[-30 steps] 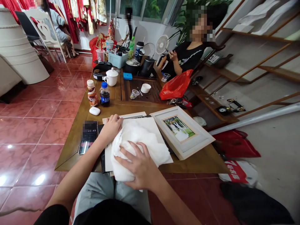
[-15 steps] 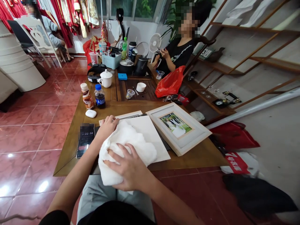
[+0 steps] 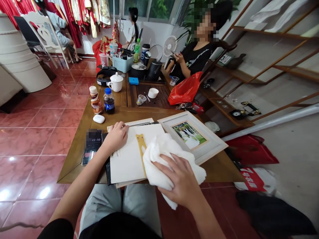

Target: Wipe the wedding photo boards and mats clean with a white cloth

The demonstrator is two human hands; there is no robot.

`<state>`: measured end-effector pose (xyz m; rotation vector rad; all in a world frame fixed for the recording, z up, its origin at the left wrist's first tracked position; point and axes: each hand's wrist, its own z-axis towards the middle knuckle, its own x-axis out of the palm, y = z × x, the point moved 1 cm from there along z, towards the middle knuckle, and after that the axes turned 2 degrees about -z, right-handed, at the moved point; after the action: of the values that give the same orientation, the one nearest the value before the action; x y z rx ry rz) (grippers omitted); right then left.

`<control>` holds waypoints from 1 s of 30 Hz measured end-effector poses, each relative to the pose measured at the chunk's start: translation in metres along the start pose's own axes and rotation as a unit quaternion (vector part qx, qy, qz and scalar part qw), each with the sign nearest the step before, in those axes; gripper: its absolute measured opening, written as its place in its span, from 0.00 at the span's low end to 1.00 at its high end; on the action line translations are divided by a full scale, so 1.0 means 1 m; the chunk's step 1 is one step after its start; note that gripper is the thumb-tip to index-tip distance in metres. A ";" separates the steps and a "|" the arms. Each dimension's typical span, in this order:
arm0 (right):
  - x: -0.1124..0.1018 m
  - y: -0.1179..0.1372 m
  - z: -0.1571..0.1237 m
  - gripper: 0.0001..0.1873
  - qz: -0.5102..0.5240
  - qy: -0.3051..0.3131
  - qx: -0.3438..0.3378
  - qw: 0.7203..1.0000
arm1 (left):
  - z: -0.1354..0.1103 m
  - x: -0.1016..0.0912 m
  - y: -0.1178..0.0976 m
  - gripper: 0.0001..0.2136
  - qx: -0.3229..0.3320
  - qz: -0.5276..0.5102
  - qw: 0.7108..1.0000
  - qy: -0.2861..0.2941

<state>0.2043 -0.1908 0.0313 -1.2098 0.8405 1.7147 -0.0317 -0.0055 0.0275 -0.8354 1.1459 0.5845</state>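
Observation:
My right hand (image 3: 178, 179) is closed round a bunched white cloth (image 3: 159, 159), fingers spread over its folds. The cloth covers the right part of a flat white panel (image 3: 124, 166) and hangs past the table's near edge. A tall yellow animal-shaped figure (image 3: 140, 141) shows on the panel, partly hidden by the cloth. On the panel's upper left edge lies my left hand (image 3: 117, 134), fingers slightly bent, with no object in them. Under the panel, dark and pale edges of other flat pieces stick out. To the right rests a white picture frame (image 3: 211, 142) with a couple's photo.
Left of the panel lies a phone (image 3: 92, 146). Beyond it are a white case (image 3: 99, 119), two drink bottles (image 3: 109, 101) and a lidded white mug (image 3: 116, 82). A red plastic bag (image 3: 185, 89) sits at the back right, near a seated person (image 3: 196, 56). Wooden shelves (image 3: 249, 76) stand right.
My right hand has moved the cloth to the right across the panel, uncovering the yellow figure and the panel's left part. My left hand stays at the upper left edge.

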 end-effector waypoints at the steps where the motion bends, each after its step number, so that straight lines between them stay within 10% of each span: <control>1: 0.000 -0.004 -0.004 0.29 -0.010 -0.002 0.012 1.000 | 0.000 0.000 0.000 0.17 0.001 -0.002 1.000 -0.002; 8: 0.004 -0.001 0.005 0.30 -0.014 -0.003 0.022 1.000 | -0.001 0.001 -0.003 0.17 -0.010 0.002 1.000 0.004; 21: 0.012 0.094 0.069 0.40 0.145 0.143 -0.151 0.967 | 0.003 0.005 0.001 0.15 -0.016 0.023 0.999 0.040; 30: 0.005 0.053 0.044 0.38 0.086 0.097 -0.072 0.989 | -0.002 0.000 -0.005 0.16 -0.007 0.013 1.000 0.015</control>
<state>0.1383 -0.1725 0.0422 -1.4560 0.9743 1.8414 -0.0288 -0.0096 0.0285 -0.8456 1.1829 0.6044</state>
